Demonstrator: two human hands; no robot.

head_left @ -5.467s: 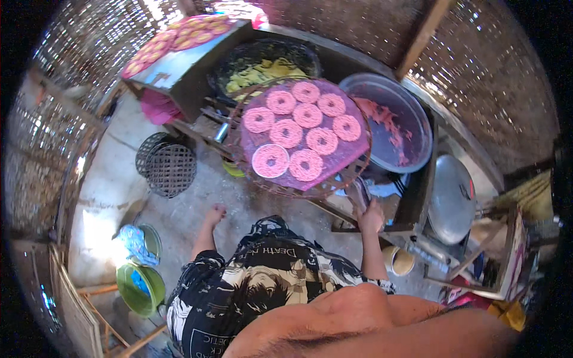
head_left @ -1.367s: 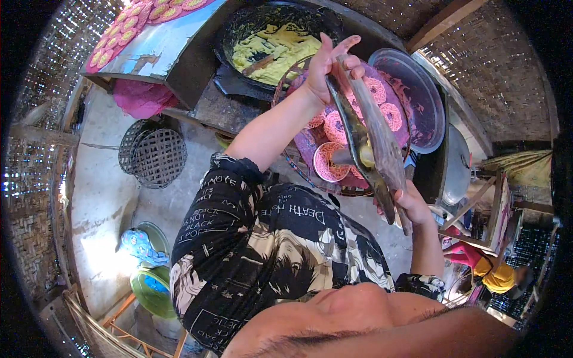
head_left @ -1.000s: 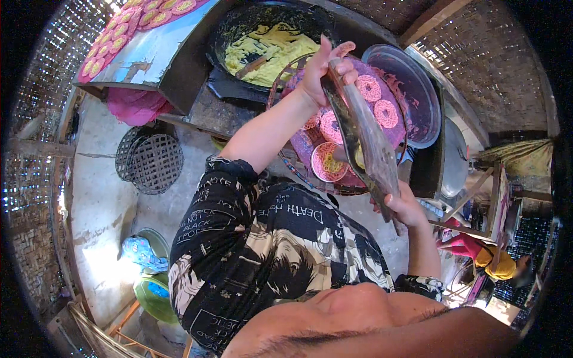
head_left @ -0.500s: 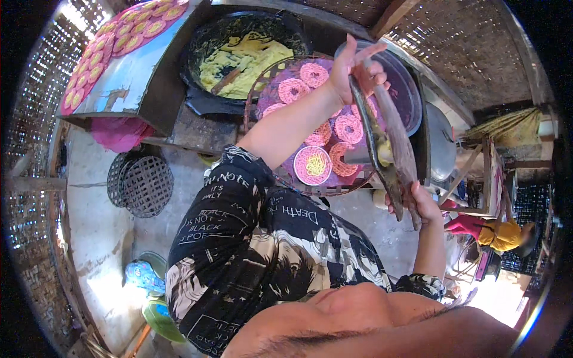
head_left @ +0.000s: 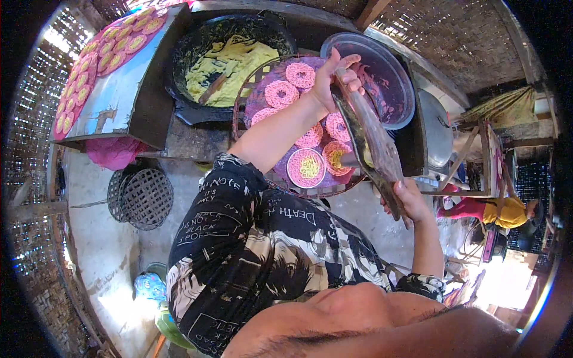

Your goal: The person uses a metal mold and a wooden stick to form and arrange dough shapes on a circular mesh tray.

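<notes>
Weathered grey-brown wood forms a long, two-barred hand press [head_left: 373,134] with a metal cylinder [head_left: 348,159], held slantwise over the right part of a round woven tray [head_left: 261,73]. Seen from the head camera, the person's hands are apart, each clamped on the press: the left hand [head_left: 339,80] on its far end, the right hand [head_left: 409,201] on its near end, just beyond the tray's right edge. Purple sheeting [head_left: 256,101] lines the tray, carrying lacy pink rings [head_left: 300,75]. At the tray's near side, a white-rimmed pink round [head_left: 306,167] has yellow strands in its middle; just right of it, another pink ring [head_left: 332,156] holds yellow beneath the cylinder. Beyond the tray to the left sits a black basin [head_left: 173,77] of yellow dough [head_left: 253,55]; beyond it to the right, a grey plastic tub [head_left: 404,89] contains pink paste. Black lattice discs [head_left: 149,200] lie left of the tray, lower down.
</notes>
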